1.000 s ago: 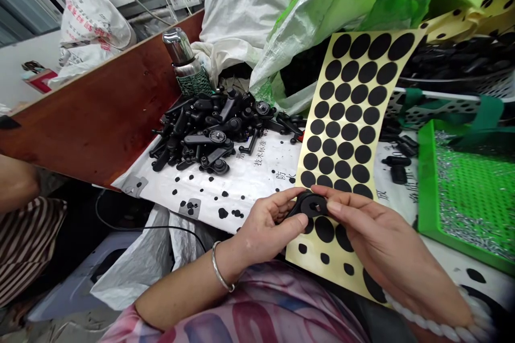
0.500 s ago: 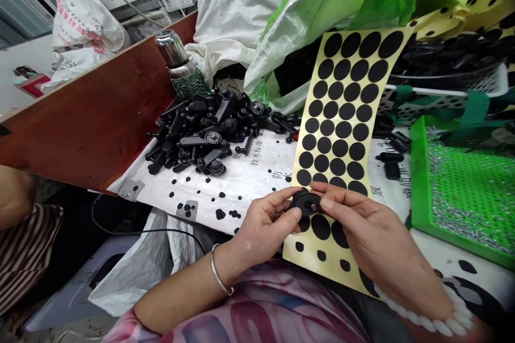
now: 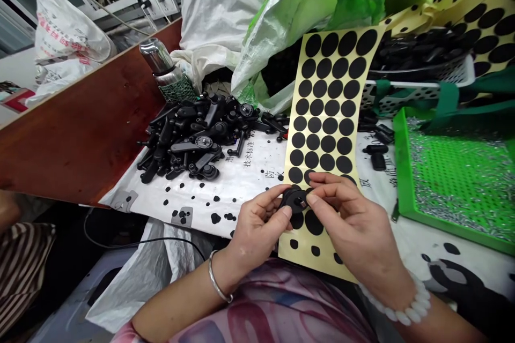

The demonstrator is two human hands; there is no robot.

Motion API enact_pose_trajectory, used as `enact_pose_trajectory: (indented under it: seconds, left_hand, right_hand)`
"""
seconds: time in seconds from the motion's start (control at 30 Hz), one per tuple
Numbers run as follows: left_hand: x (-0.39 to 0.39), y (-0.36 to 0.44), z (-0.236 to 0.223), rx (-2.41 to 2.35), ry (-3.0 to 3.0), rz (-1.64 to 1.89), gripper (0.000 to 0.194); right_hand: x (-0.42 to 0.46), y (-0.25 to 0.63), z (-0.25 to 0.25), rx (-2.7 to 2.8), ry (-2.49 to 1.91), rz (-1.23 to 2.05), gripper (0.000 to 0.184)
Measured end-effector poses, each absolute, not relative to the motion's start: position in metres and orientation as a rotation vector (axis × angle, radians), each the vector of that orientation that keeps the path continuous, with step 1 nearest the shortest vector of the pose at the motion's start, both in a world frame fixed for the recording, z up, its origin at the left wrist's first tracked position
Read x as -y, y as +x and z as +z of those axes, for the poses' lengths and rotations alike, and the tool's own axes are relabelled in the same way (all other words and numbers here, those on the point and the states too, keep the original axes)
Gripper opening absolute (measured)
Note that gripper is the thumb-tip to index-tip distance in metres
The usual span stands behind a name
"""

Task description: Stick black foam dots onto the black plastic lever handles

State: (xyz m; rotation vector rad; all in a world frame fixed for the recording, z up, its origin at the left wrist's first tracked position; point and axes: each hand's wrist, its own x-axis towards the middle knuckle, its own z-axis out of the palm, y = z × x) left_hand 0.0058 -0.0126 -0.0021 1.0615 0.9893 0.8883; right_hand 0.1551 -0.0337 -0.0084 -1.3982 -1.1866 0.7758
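Note:
My left hand point(image 3: 257, 225) and my right hand point(image 3: 346, 225) meet over my lap, both pinching a small black round plastic part point(image 3: 295, 199) with a hole in its middle. The part is held just above the near end of a yellow backing sheet point(image 3: 322, 150) covered with rows of black round stickers. My left thumb and forefinger grip the part's left edge. The right thumb and forefinger press on its right side. A heap of black plastic lever parts point(image 3: 197, 136) lies to the far left on a white printed sack.
A green perforated tray point(image 3: 454, 182) holding small metal pieces sits at the right. A white basket of black parts point(image 3: 418, 61) stands behind it. A steel flask point(image 3: 161, 67), white and green sacks and a brown board point(image 3: 80, 134) are at the back left. Another person's striped sleeve point(image 3: 20, 262) shows at far left.
My hands and the part stay together; the whole view has shifted left, and my right fingers have curled a little more over the part.

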Motion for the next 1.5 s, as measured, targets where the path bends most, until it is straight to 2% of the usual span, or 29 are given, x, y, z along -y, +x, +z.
enact_pose_trajectory:
  seconds: [0.33, 0.37, 0.47, 0.57, 0.8, 1.07, 1.27, 1.37, 1.5]
  left_hand:
    - [0.013, 0.007, -0.003, -1.044, 1.025, 0.922, 0.041]
    - [0.013, 0.007, -0.003, -1.049, 1.020, 0.926, 0.040]
    - [0.014, 0.005, -0.003, -1.034, 1.014, 0.921, 0.037]
    - [0.015, 0.003, -0.001, -0.992, 1.032, 0.880, 0.041]
    - [0.010, 0.002, 0.002, -0.950, 0.976, 0.787, 0.039]
    - [0.011, -0.001, 0.005, -0.944, 0.978, 0.701, 0.029]
    - [0.010, -0.002, 0.019, -0.866, 1.251, 0.588, 0.044]
    - [0.012, 0.009, 0.021, -0.828, 1.252, 0.434, 0.050]
    - [0.014, 0.027, 0.018, -0.805, 1.194, 0.145, 0.068]
  right_hand:
    - [0.032, 0.150, -0.011, 1.358, -1.422, 0.462, 0.006]
    - [0.032, 0.151, -0.012, 1.348, -1.438, 0.454, 0.013]
    - [0.031, 0.151, -0.009, 1.249, -1.419, 0.687, 0.035]
    - [0.026, 0.152, 0.000, 1.188, -1.327, 1.006, 0.024]
    - [0.028, 0.151, 0.008, 1.183, -1.241, 1.215, 0.022]
    - [0.046, 0.154, 0.010, 1.579, -1.227, 0.956, 0.013]
    - [0.055, 0.212, -0.002, 1.633, -1.406, 0.382, 0.014]
    - [0.070, 0.232, -0.018, 1.831, -1.445, 0.205, 0.014]
    - [0.092, 0.235, -0.031, 2.068, -1.454, 0.036, 0.015]
